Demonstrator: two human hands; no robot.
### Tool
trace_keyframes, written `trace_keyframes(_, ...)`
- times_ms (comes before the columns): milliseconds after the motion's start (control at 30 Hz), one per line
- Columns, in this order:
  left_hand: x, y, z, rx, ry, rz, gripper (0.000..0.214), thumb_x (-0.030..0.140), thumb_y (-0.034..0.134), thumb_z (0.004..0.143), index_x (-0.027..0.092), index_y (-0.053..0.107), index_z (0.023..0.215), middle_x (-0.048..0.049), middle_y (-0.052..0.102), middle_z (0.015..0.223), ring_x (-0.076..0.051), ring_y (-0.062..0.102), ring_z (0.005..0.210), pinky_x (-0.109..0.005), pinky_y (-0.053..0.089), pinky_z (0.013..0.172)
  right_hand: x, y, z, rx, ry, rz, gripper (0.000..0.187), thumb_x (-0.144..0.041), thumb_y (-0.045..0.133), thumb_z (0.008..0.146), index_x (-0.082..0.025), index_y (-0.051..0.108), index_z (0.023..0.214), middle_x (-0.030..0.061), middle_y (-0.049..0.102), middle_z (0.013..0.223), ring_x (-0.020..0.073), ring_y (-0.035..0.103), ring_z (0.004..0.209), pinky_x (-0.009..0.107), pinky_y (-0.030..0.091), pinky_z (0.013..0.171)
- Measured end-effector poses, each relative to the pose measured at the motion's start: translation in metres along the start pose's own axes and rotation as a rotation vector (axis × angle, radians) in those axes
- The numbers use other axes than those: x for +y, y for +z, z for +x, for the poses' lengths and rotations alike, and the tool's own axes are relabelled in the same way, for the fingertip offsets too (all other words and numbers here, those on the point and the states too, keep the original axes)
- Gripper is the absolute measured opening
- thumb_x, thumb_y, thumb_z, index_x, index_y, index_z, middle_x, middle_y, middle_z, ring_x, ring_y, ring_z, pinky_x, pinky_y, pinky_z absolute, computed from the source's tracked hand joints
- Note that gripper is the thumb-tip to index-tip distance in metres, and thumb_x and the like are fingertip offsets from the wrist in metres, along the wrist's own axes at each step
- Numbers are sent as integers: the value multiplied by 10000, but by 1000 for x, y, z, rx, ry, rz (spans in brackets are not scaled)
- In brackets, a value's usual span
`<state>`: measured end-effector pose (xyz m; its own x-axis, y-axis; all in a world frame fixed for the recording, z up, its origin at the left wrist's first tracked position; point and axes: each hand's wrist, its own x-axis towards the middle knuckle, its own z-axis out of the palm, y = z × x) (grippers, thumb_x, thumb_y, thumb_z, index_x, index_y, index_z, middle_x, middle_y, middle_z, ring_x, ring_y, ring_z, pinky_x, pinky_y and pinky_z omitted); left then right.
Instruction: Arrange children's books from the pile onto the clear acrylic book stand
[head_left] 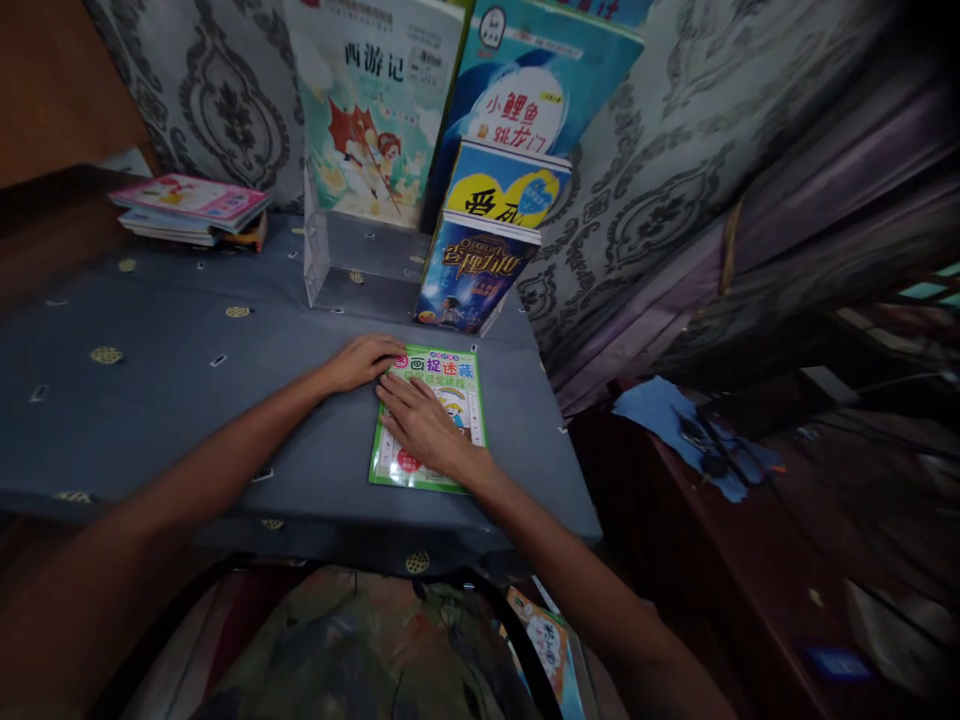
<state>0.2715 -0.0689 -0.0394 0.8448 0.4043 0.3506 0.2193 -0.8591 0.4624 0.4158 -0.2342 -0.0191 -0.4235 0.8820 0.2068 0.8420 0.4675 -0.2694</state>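
A green-bordered book (469, 400) with colourful Chinese lettering lies closed and flat on the table, close to its right side. My right hand (421, 420) rests flat across the cover, its fingers stretched toward the upper left. At the book's top left corner is my left hand (366, 360), fingers extended and touching the edge. Neither hand is wrapped round anything. Part of the cover picture is hidden under my right hand.
Behind the book, a clear plastic stand (319, 265) holds several upright books, a dark blue one (476, 275) in front. A small book stack (195, 205) sits at the back left. To the right is a dark red surface (675, 520) with a blue cloth (660, 410).
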Motion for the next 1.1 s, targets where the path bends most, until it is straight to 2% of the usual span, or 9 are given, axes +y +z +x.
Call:
trace_keyframes(300, 1, 2, -1, 19, -8, -10, 309, 253, 513, 969, 185, 702, 1204, -92, 706, 1250, -208, 632, 1170, -375, 457, 1059, -29, -8, -27, -78, -19, -75, 525, -471, 483, 1011, -179, 512, 1446, 178, 436, 1556, 293, 332, 1491, 564, 233, 1219)
trace_keyframes(533, 5, 2, -2, 15, -8, 24, 320, 254, 486, 980, 182, 698, 1208, -92, 699, 1251, -206, 622, 1171, -377, 440, 1070, -42, -12, -42, -86, -29, -38, 506, -464, 491, 1010, -184, 530, 1430, 173, 443, 1551, 293, 320, 1495, 568, 207, 1226)
trace_keyframes(700, 11, 6, -3, 51, -66, 180, 350, 254, 450, 986, 191, 684, 1239, -113, 653, 1297, -241, 582, 1204, -435, 411, 1088, -43, -11, -45, -70, -17, 18, 501, -463, 516, 1000, -196, 538, 1423, 160, 464, 1539, 278, 336, 1488, 558, 201, 1231)
trace_keyframes(867, 12, 10, -5, 68, -186, 291, 394, 299, 461, 980, 157, 641, 1300, -145, 633, 1315, -276, 568, 1207, -463, 418, 1076, -23, -12, -47, -1, 35, 151, 527, -450, 474, 1014, -182, 480, 1468, 135, 482, 1533, 220, 379, 1465, 481, 262, 1226)
trace_keyframes(1100, 14, 9, -5, 51, -180, 290, 376, 283, 451, 982, 171, 646, 1283, -124, 652, 1276, -257, 575, 1187, -433, 408, 1080, 47, -14, -35, 82, 365, 3, 486, -370, 443, 1010, -144, 518, 1433, 171, 458, 1544, 282, 375, 1467, 534, 260, 1202)
